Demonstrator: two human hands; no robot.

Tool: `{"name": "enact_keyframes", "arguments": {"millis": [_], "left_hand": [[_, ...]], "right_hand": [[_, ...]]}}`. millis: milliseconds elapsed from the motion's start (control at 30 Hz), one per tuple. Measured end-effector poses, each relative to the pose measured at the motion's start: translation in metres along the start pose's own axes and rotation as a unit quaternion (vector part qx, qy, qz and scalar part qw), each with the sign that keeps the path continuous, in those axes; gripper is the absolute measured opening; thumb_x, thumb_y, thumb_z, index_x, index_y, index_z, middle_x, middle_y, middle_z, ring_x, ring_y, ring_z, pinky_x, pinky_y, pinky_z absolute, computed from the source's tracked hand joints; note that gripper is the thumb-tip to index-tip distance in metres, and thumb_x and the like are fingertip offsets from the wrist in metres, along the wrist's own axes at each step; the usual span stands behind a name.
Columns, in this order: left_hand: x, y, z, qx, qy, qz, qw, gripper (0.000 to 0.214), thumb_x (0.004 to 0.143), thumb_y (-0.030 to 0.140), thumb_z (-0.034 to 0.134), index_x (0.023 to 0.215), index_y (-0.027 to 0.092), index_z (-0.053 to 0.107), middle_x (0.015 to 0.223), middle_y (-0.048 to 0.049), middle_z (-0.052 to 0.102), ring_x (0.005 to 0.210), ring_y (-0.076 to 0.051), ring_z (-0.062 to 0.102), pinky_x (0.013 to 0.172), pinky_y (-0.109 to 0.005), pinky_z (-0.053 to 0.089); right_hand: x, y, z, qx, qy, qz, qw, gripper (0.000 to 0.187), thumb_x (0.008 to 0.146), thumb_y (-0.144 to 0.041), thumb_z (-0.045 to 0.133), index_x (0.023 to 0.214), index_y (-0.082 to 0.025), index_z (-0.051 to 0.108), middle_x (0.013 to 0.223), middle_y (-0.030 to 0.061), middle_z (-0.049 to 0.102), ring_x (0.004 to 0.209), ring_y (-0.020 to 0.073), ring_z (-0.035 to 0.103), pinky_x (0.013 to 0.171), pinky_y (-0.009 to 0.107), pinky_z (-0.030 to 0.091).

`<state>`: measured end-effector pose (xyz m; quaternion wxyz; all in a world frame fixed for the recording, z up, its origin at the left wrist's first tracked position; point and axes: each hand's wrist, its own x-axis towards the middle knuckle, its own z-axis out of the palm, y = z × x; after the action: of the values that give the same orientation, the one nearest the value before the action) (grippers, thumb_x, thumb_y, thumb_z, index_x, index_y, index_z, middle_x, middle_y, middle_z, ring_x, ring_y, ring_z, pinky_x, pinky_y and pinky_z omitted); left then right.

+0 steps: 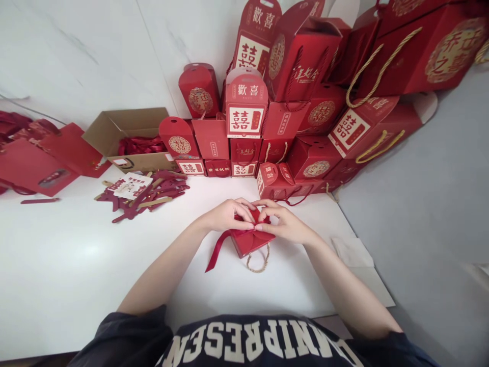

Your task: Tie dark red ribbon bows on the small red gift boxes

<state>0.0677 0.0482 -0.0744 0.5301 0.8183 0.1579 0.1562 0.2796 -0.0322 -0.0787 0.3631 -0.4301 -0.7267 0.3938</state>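
A small red gift box (252,241) sits on the white table (69,265) in front of me, with a beige rope handle (258,264) hanging at its near side. Both hands rest on top of it. My left hand (228,214) pinches a red ribbon (217,250) that trails off to the lower left. My right hand (281,222) has its fingers curled, pinching the same ribbon at the top of the box. The fingertips of both hands meet over the box.
A tall stack of red gift boxes (298,112) with rope handles rises at the back. A cardboard carton (126,140) holds red ribbons at the back left. Red tags and cut pieces (145,192) lie near it. Flat red bags (42,158) are at far left. The table edge runs at right.
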Motion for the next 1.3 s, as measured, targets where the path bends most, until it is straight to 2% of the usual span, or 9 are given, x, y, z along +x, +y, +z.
{"name": "enact_keyframes", "arguments": {"millis": [133,233,367,500,600,700,800,1000,1300], "left_hand": [[0.0,-0.003,-0.002,-0.024,0.0,-0.021,1.0,0.013,0.077,0.032,0.073,0.078,0.021,0.078,0.08,-0.0078,0.075,0.114,-0.022,0.053,0.1,-0.036,0.042],[0.001,-0.005,-0.004,-0.044,0.002,-0.024,0.999,0.014,0.077,0.033,0.073,0.078,0.02,0.078,0.082,-0.0088,0.076,0.113,-0.022,0.054,0.1,-0.038,0.042],[0.001,-0.007,-0.007,-0.047,-0.002,-0.013,0.999,0.012,0.078,0.03,0.072,0.078,0.02,0.078,0.086,-0.0086,0.076,0.112,-0.022,0.054,0.103,-0.039,0.04],[0.001,-0.005,-0.006,-0.024,0.003,-0.003,1.0,0.009,0.075,0.026,0.074,0.079,0.02,0.078,0.084,-0.0086,0.076,0.113,-0.022,0.054,0.1,-0.038,0.043],[0.0,0.006,-0.003,0.038,0.003,0.026,0.999,0.005,0.075,0.021,0.072,0.077,0.02,0.076,0.081,-0.0066,0.075,0.113,-0.023,0.055,0.099,-0.036,0.044],[-0.004,0.023,0.002,0.152,0.015,0.055,0.987,0.005,0.075,0.018,0.069,0.077,0.02,0.073,0.087,-0.0042,0.073,0.103,-0.021,0.06,0.098,-0.035,0.044],[-0.011,0.038,0.009,0.281,0.043,0.065,0.957,0.008,0.079,0.018,0.063,0.08,0.019,0.071,0.103,-0.0035,0.069,0.09,-0.016,0.063,0.088,-0.028,0.048],[-0.022,0.035,0.015,0.5,0.105,0.143,0.848,0.017,0.09,0.02,0.049,0.085,0.018,0.066,0.097,-0.0022,0.067,0.067,-0.009,0.06,0.06,-0.023,0.044],[-0.021,0.013,0.013,0.465,0.147,0.191,0.852,0.011,0.09,0.02,0.053,0.084,0.018,0.062,0.091,-0.0024,0.064,0.064,-0.008,0.058,0.062,-0.02,0.046]], "right_hand": [[-0.009,-0.002,0.003,-0.009,0.132,-0.039,0.99,0.016,0.08,-0.032,0.071,0.073,-0.02,0.064,0.097,0.0065,0.065,0.094,0.02,0.063,0.087,0.038,0.049],[-0.021,-0.013,0.005,-0.074,0.07,-0.133,0.986,0.007,0.088,-0.024,0.061,0.084,-0.022,0.066,0.088,0.0064,0.07,0.085,0.0195,0.064,0.078,0.037,0.053],[-0.032,-0.031,0.009,-0.25,-0.028,-0.201,0.947,0.023,0.095,-0.015,0.043,0.1,-0.018,0.066,0.103,0.0112,0.071,0.096,0.0225,0.064,0.083,0.039,0.053],[-0.032,-0.04,0.01,-0.313,-0.042,-0.187,0.93,0.025,0.096,-0.013,0.041,0.1,-0.018,0.065,0.101,0.0121,0.07,0.097,0.0243,0.063,0.084,0.041,0.052],[-0.027,-0.039,0.007,-0.232,-0.044,-0.15,0.96,0.017,0.093,-0.022,0.05,0.102,-0.02,0.064,0.095,0.0089,0.069,0.092,0.0222,0.063,0.086,0.041,0.05],[-0.019,-0.031,0.005,-0.137,0.031,-0.1,0.985,0.014,0.092,-0.028,0.053,0.1,-0.021,0.062,0.096,0.0072,0.068,0.09,0.0209,0.062,0.086,0.038,0.049],[-0.008,-0.018,0.006,-0.096,0.091,-0.069,0.989,0.017,0.095,-0.026,0.046,0.102,-0.022,0.06,0.101,0.0074,0.067,0.094,0.0207,0.061,0.087,0.037,0.048],[0.002,-0.003,0.007,-0.127,0.043,-0.119,0.984,0.018,0.093,-0.024,0.051,0.095,-0.023,0.069,0.1,0.0068,0.067,0.091,0.0199,0.059,0.085,0.038,0.048],[0.004,-0.003,0.003,-0.188,0.04,-0.118,0.974,0.012,0.088,-0.023,0.058,0.091,-0.022,0.07,0.095,0.0048,0.068,0.086,0.0186,0.063,0.083,0.035,0.045]]}}
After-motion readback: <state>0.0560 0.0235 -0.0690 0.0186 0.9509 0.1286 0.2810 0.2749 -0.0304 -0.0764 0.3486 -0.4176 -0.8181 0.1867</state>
